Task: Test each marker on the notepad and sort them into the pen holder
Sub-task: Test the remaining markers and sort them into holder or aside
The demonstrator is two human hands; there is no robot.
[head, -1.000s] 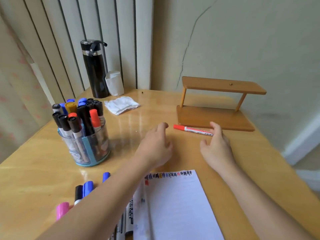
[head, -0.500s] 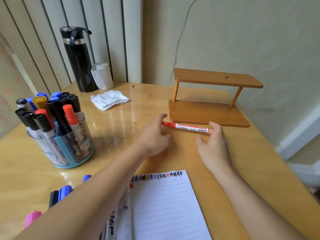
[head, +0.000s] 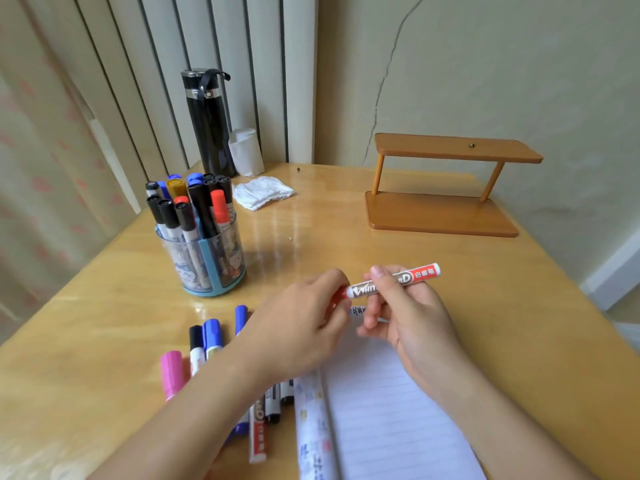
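A red whiteboard marker [head: 412,278] is held level above the top of the lined notepad [head: 388,403]. My right hand [head: 408,317] grips its white barrel near the middle. My left hand [head: 304,323] is closed around its red cap end, which is mostly hidden by the fingers. The clear pen holder [head: 211,258] with a blue base stands at the left, packed with several black, blue, red and yellow-capped markers. More loose markers [head: 204,344], pink, black and blue capped, lie left of the notepad, partly under my left forearm.
A wooden two-tier stand [head: 443,188] sits at the back right by the wall. A black flask [head: 207,123], a white paper cup [head: 246,152] and a crumpled white tissue [head: 263,195] are at the back left. The table's right edge drops off near the wall.
The red marker lay on the table in front of the wooden stand with both hands reaching to it. Both hands now hold it, lifted and pulled back over the notepad.
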